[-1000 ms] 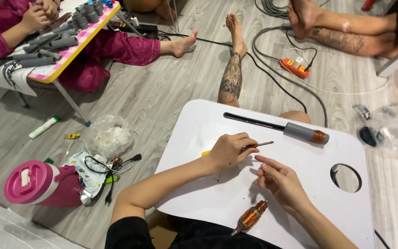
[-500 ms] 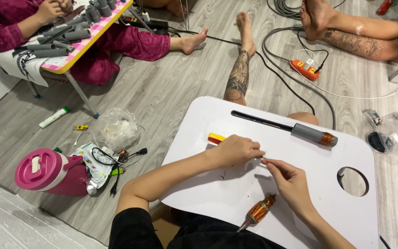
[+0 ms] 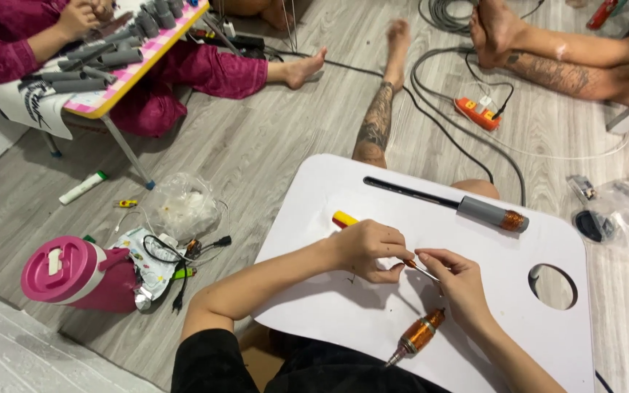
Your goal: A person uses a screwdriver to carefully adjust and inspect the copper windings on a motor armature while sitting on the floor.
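Left hand (image 3: 369, 249) and right hand (image 3: 454, 280) pinched thin metal rod (image 3: 418, 268) together over white lap table (image 3: 343, 306). Copper coil part (image 3: 418, 336) lay near right wrist. Grey-handled tool (image 3: 483, 212) lay farther back. Beyond: grey wood floor (image 3: 271, 138), pink jug (image 3: 78, 273), orange power strip (image 3: 478, 113).

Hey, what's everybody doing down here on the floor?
A person sitting at a white lap table pinches a thin metal rod between the left hand and right hand. A copper-wound coil and a long grey-handled tool lie on the table. Another person in magenta works at a pink table of grey tubes.
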